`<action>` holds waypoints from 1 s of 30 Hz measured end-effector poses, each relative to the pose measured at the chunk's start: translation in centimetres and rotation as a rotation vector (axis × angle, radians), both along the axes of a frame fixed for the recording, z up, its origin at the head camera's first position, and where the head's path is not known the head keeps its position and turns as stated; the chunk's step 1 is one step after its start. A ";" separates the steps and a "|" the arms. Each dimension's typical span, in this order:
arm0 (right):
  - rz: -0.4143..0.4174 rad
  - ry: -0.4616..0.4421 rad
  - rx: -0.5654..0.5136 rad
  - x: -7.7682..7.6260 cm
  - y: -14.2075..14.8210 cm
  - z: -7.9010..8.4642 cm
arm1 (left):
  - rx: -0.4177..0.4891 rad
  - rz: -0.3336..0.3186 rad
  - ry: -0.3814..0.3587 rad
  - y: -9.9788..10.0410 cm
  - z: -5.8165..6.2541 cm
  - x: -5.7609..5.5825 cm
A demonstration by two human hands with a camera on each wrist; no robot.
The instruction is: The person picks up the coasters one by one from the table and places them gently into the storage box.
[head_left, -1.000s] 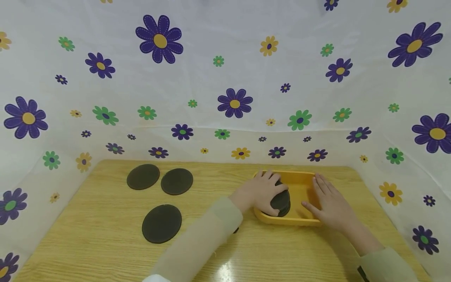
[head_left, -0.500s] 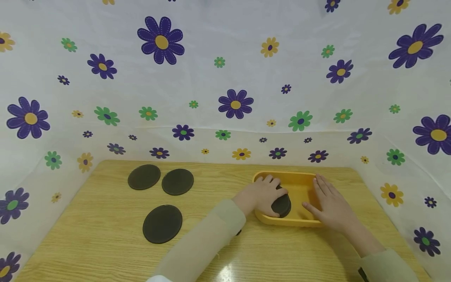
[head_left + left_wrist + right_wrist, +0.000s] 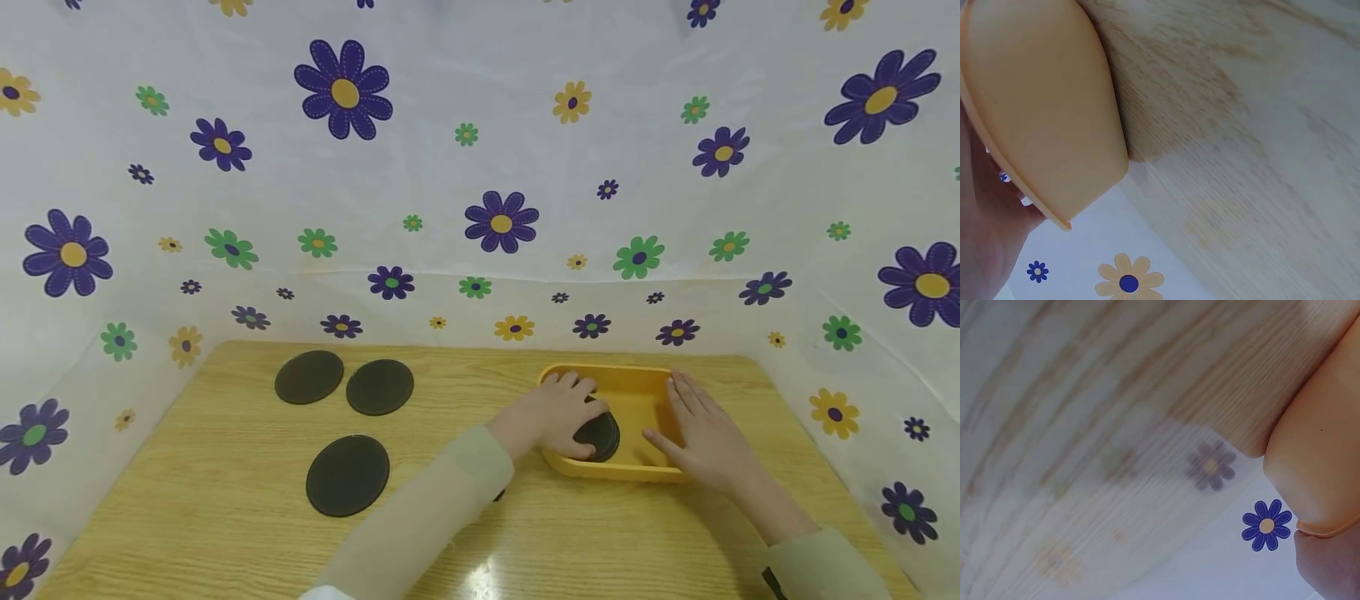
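Note:
In the head view, my left hand (image 3: 564, 415) reaches over the left end of a yellow tray (image 3: 637, 473). Its fingers and thumb curl round a small stack of round black coasters (image 3: 602, 435) inside, covering part of the stack. At the tray's right end rests my right hand (image 3: 708, 433), its fingers straight along the rim and its thumb over the inside. The left wrist view shows the tray's outer wall (image 3: 1047, 106) beside the left hand (image 3: 988, 225). Only a bit of the right hand (image 3: 1332, 565) shows at the rim in the right wrist view.
Three more black coasters lie flat on the wooden table (image 3: 225, 517): one at the back left (image 3: 309, 377), one beside it (image 3: 379, 387), and one nearer the front (image 3: 348, 475). A white flowered cloth (image 3: 420, 167) stands behind the table and along both sides.
My left hand has sunk slightly in the tray with the coasters, which sit a little lower. My right hand and the three loose coasters have stayed in place.

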State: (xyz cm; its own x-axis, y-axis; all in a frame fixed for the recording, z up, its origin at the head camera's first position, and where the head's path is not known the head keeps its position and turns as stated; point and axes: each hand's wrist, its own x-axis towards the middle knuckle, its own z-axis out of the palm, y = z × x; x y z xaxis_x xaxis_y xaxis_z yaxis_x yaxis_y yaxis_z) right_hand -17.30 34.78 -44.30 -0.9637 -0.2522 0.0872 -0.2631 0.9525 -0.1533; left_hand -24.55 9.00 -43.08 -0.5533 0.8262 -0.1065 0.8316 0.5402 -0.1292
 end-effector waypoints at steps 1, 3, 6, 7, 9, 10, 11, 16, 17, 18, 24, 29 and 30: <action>0.000 0.000 0.002 0.0 0.0 0.0 | 0.000 -0.006 0.009 -0.1 0.1 0.1; 0.000 -0.003 0.003 0.0 0.1 -0.1 | 0.003 -0.021 0.027 -0.4 0.3 0.3; 0.000 -0.007 0.005 0.1 0.1 -0.1 | 0.017 -0.039 0.049 -1.1 0.5 0.7; 0.000 -0.008 0.005 0.1 0.1 -0.1 | 0.025 -0.042 0.054 -1.4 0.6 0.8; 0.000 -0.007 0.005 0.1 0.1 -0.1 | 0.039 -0.046 0.061 -2.0 0.8 1.0; 0.001 -0.006 0.005 0.1 0.1 -0.1 | 0.045 -0.047 0.064 -2.4 1.0 1.1; 0.002 -0.003 0.004 0.1 0.1 -0.1 | 0.050 -0.049 0.072 -2.7 1.1 1.2; 0.012 0.000 -0.005 0.1 0.1 0.0 | 0.068 -0.049 0.107 -5.0 1.9 1.8; 0.012 -0.001 -0.007 0.1 0.2 0.0 | 0.076 -0.048 0.111 -5.5 2.0 2.0; 0.012 -0.003 -0.010 0.1 0.2 0.0 | 0.084 -0.046 0.114 -6.0 2.1 2.1; 0.008 -0.009 -0.022 0.1 0.1 0.0 | 0.122 -0.017 0.081 -9.5 2.1 2.9; 0.007 -0.009 -0.022 0.2 0.1 -0.1 | 0.125 0.006 0.069 -12.6 1.8 3.5; 0.007 -0.008 -0.023 0.2 0.1 -0.1 | 0.128 0.010 0.069 -13.1 1.7 3.7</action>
State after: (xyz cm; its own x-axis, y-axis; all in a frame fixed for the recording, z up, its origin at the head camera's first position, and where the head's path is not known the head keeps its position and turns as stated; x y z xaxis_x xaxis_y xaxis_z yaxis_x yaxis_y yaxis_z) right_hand -17.11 34.92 -44.38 -0.9628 -0.2567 0.0848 -0.2681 0.9470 -0.1769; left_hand -20.89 -4.12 -41.34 -0.5641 0.8248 0.0382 0.8174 0.5644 -0.1153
